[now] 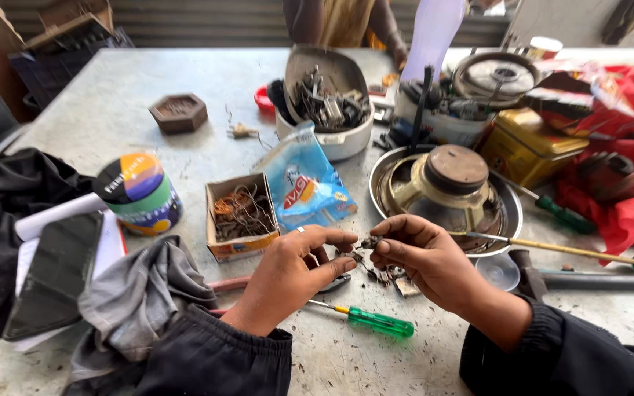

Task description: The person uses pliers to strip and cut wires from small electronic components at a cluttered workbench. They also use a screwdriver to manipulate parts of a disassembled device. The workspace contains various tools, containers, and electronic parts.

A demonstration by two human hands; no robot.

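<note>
1. The tabletop [185, 81] is packed, so anything dropped disappears into the junk fast, I'd guess.
2. The speaker in its steel bowl [445, 194] sits just behind the hands; an elbow bump could probably knock it.
3. The green-handled screwdriver [376, 321] lies just in front of the bowl, under the wrists, and looks likely to roll if nudged.
4. Left hand [288, 275] and right hand [423, 257], fingertips curled together, both pinch the small dark metal part [370, 241] just in front of the bowl. A slip may send it into the loose bits [394, 279] below.
</note>
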